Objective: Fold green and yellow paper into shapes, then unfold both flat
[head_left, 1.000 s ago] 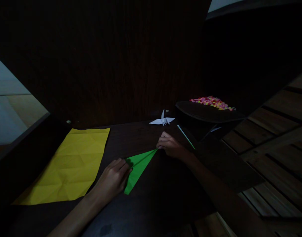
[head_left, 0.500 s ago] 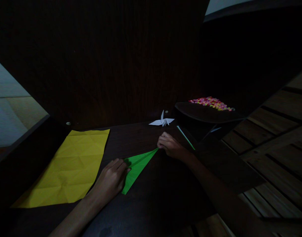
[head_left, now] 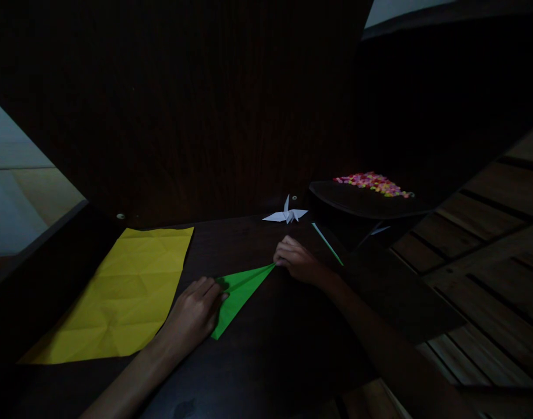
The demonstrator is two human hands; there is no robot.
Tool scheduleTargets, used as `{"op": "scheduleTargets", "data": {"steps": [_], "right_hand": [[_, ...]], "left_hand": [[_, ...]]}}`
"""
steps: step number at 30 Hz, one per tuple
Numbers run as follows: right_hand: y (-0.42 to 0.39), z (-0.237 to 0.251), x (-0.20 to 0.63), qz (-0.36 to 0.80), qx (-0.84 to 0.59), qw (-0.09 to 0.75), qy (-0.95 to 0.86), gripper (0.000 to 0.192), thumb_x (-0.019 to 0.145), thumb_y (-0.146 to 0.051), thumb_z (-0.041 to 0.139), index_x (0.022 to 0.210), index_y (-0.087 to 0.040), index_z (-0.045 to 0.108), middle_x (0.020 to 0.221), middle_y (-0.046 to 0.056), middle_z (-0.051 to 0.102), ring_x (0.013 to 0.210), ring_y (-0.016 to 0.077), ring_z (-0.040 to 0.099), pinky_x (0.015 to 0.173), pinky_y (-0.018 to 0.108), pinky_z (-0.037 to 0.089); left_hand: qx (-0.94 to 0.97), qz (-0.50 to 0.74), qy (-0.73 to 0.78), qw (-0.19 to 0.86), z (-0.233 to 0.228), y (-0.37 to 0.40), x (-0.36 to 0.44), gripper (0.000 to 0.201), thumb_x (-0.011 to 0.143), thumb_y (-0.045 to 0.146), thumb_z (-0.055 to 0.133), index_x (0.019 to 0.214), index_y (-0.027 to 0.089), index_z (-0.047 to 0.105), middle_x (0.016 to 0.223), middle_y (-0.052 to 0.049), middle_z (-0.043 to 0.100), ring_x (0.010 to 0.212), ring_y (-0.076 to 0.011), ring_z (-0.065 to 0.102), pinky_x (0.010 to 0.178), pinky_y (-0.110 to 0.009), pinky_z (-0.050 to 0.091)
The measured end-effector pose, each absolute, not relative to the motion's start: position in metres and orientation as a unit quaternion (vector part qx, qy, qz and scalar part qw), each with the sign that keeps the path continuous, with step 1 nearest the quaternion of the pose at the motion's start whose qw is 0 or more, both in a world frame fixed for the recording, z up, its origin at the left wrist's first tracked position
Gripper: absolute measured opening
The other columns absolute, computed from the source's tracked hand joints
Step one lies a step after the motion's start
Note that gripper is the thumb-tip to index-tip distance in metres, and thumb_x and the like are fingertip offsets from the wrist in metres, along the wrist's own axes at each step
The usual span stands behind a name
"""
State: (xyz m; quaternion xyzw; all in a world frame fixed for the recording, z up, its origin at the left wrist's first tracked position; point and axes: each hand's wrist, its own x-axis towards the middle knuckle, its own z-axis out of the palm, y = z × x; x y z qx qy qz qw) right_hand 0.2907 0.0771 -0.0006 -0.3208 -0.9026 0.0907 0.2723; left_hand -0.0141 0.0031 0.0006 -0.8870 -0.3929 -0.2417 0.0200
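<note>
A green sheet of folded paper (head_left: 242, 294) lies on the dark tabletop, tapering to a sharp point at its right end. My left hand (head_left: 201, 305) covers its left part, fingers curled and pressed onto the paper. At the narrow tip, my right hand (head_left: 292, 259) pinches the paper between its fingers. Behind my right hand sits a white origami crane (head_left: 287, 214) with wings spread. To the left of my left hand lies a yellow creased sheet of paper (head_left: 131, 291).
A thin green and white paper strip (head_left: 327, 243) lies right of my right hand. Many small pink, red and yellow pieces (head_left: 373, 183) sit on a rounded dark shelf (head_left: 362, 203) at the right. A dark upright panel (head_left: 183, 116) closes off the back; slatted wood (head_left: 480, 215) shows at right.
Both hands and the green paper have shifted slightly to the left. Both grips on the paper look the same.
</note>
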Motion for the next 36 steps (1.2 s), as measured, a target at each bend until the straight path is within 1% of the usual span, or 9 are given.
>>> {"op": "scheduleTargets", "data": {"steps": [3, 7, 11, 16, 21, 26, 33, 36], "right_hand": [[0.077, -0.001, 0.29, 0.072, -0.321, 0.263, -0.907, 0.016, 0.093, -0.009, 0.053, 0.08, -0.018, 0.058, 0.083, 0.005, 0.058, 0.084, 0.0213, 0.046, 0.073, 0.034, 0.039], [0.076, -0.003, 0.289, 0.055, -0.323, 0.253, -0.911, 0.016, 0.093, -0.01, 0.054, 0.081, -0.018, 0.061, 0.084, 0.006, 0.059, 0.086, 0.0217, 0.046, 0.075, 0.035, 0.039], [0.072, -0.002, 0.283, 0.055, -0.325, 0.24, -0.913, 0.015, 0.092, -0.01, 0.056, 0.082, -0.018, 0.065, 0.088, 0.007, 0.06, 0.089, 0.0222, 0.047, 0.078, 0.036, 0.04], [0.062, 0.005, 0.27, 0.089, -0.327, 0.239, -0.91, 0.011, 0.091, -0.011, 0.059, 0.09, -0.019, 0.068, 0.095, 0.006, 0.063, 0.095, 0.0223, 0.05, 0.084, 0.037, 0.043], [0.059, 0.004, 0.261, 0.096, -0.341, 0.214, -0.91, 0.012, 0.091, -0.009, 0.06, 0.088, -0.018, 0.067, 0.093, 0.005, 0.063, 0.094, 0.0217, 0.05, 0.084, 0.037, 0.042], [0.064, -0.001, 0.263, 0.062, -0.359, 0.217, -0.906, 0.011, 0.088, -0.009, 0.063, 0.083, -0.018, 0.064, 0.089, 0.005, 0.062, 0.091, 0.022, 0.048, 0.08, 0.036, 0.038], [0.065, -0.004, 0.261, 0.038, -0.378, 0.221, -0.898, 0.016, 0.083, -0.005, 0.065, 0.077, -0.019, 0.061, 0.084, 0.004, 0.06, 0.087, 0.0217, 0.047, 0.073, 0.035, 0.034], [0.064, -0.006, 0.258, 0.05, -0.402, 0.261, -0.876, 0.012, 0.084, -0.01, 0.068, 0.079, -0.02, 0.064, 0.088, 0.004, 0.061, 0.09, 0.0223, 0.049, 0.077, 0.036, 0.037]], "left_hand": [[-0.886, -0.235, -0.398, 0.023, 0.0, 0.003, -0.014, 0.023, 0.098, 0.021, 0.044, 0.08, 0.018, 0.058, 0.075, -0.006, 0.06, 0.07, -0.0224, 0.057, 0.065, -0.036, 0.049], [-0.891, -0.225, -0.394, 0.015, 0.001, 0.003, -0.013, 0.022, 0.098, 0.022, 0.044, 0.084, 0.017, 0.061, 0.079, -0.007, 0.062, 0.074, -0.0233, 0.06, 0.071, -0.039, 0.052], [-0.896, -0.224, -0.385, 0.006, 0.0, 0.003, -0.011, 0.021, 0.097, 0.02, 0.044, 0.086, 0.016, 0.062, 0.081, -0.008, 0.063, 0.076, -0.0232, 0.06, 0.071, -0.039, 0.052], [-0.898, -0.231, -0.373, 0.0, 0.0, 0.002, -0.009, 0.02, 0.096, 0.017, 0.045, 0.087, 0.017, 0.063, 0.082, -0.007, 0.062, 0.076, -0.022, 0.059, 0.07, -0.036, 0.052], [-0.9, -0.227, -0.373, -0.007, 0.002, 0.001, -0.008, 0.02, 0.096, 0.016, 0.045, 0.086, 0.016, 0.062, 0.082, -0.007, 0.062, 0.076, -0.0221, 0.058, 0.071, -0.037, 0.052], [-0.901, -0.219, -0.374, 0.003, 0.003, 0.001, -0.007, 0.022, 0.096, 0.016, 0.042, 0.086, 0.016, 0.062, 0.081, -0.007, 0.061, 0.075, -0.0214, 0.057, 0.071, -0.037, 0.052], [-0.903, -0.218, -0.37, 0.0, 0.001, 0.0, -0.006, 0.017, 0.092, 0.014, 0.047, 0.083, 0.018, 0.06, 0.08, -0.006, 0.061, 0.073, -0.0216, 0.057, 0.069, -0.036, 0.051], [-0.899, -0.219, -0.379, -0.013, 0.003, -0.003, -0.004, 0.017, 0.092, 0.015, 0.047, 0.081, 0.018, 0.06, 0.078, -0.006, 0.061, 0.074, -0.0224, 0.057, 0.071, -0.038, 0.052]]}}
